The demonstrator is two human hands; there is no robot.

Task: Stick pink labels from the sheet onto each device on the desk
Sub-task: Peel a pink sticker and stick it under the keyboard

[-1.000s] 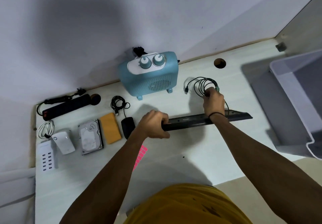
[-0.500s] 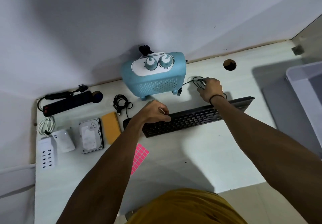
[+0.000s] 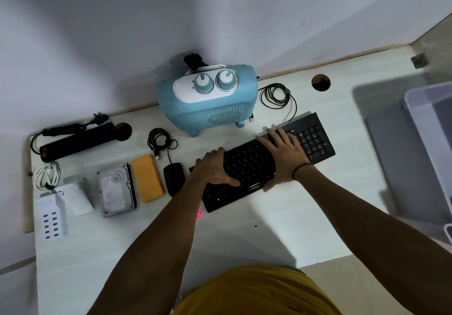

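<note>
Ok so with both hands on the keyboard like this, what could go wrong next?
1. The pink label sheet lies mostly hidden under the left forearm, close to the keyboard; sliding the keyboard nearer could cover or crease it.
2. The keyboard's coiled cable lies beside the blue heater and may snag on its foot.
3. The mouse sits right by the left hand and could get nudged.

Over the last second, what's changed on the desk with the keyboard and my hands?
The keyboard went from held on edge to lying flat, keys up, on the desk. The right hand let go of the coiled cable, which now lies beside the blue heater, and rests flat on the keys. The left hand released its grip and presses the keyboard's left part. The mouse, hard drive and pink label sheet stayed put.
</note>
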